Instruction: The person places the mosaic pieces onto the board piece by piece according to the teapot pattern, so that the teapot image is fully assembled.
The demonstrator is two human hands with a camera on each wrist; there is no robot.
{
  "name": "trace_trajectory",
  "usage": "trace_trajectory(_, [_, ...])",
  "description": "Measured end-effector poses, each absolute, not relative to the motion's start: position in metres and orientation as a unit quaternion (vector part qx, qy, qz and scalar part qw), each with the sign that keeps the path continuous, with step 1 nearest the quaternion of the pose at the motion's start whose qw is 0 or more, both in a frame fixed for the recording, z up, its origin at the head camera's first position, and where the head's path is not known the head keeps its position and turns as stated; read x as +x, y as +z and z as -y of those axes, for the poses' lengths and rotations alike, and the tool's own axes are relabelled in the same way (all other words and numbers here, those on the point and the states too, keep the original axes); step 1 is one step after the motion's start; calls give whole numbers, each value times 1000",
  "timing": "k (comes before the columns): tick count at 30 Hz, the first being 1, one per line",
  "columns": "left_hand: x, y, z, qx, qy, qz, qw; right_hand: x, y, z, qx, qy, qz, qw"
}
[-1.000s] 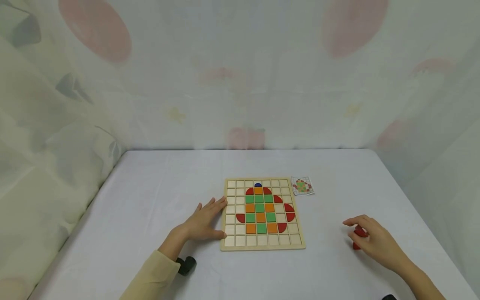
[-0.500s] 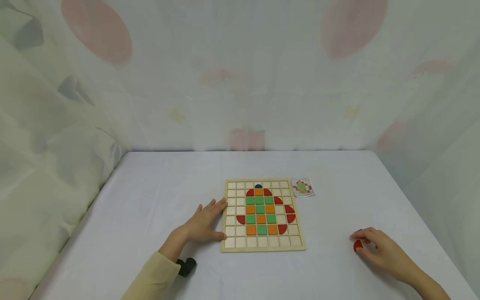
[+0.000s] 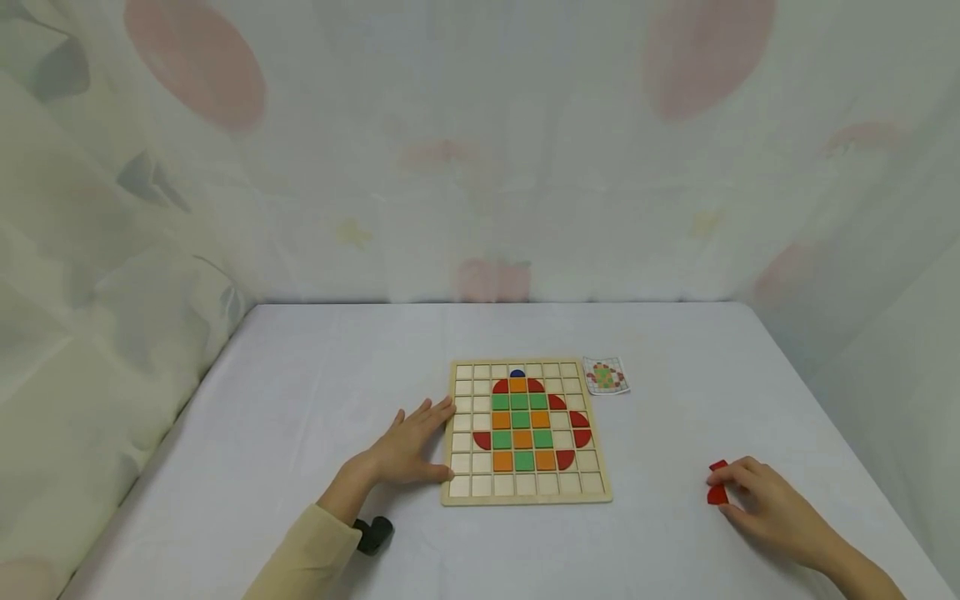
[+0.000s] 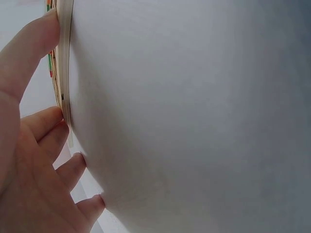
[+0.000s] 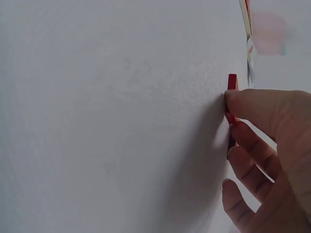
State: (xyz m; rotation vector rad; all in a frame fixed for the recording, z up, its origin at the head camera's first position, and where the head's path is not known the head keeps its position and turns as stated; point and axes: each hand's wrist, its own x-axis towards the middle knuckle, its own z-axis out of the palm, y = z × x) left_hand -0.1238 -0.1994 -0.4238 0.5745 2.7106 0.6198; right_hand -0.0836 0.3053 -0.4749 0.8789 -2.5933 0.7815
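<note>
My left hand lies at the left edge of a wooden grid board, its fingers spread. In the left wrist view, its thumb and fingertips touch the board's side. Orange and green square tiles, red quarter-circle tiles and one blue rounded tile form a pattern on the grid. Out to the right, my right hand has its thumb and forefinger bent around a red quarter-circle tile on the table. A second red tile lies just beyond it, at the forefinger. In the right wrist view, fingers partly hide both tiles.
A small printed pattern card lies by the board's upper right corner. A black device sits at my left wrist. The white table ends against hanging patterned curtains behind and at both sides.
My right hand has moved slightly right and toward me. Its two red tiles have shifted and now lie apart, one beyond the other. The left hand stays at the board.
</note>
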Motion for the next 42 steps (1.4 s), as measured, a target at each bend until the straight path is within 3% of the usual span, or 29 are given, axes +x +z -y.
trace_trajectory(23, [-124, -424, 199, 202, 214, -944, 147, -102, -467, -281, 309, 247, 906, 150])
trace_trajectory(31, [-124, -424, 200, 206, 219, -943, 146, -116, -458, -251, 286, 229, 924, 114])
trace_trajectory(42, [-123, -422, 198, 202, 220, -943, 146, -136, -453, -200, 326, 246, 910, 75])
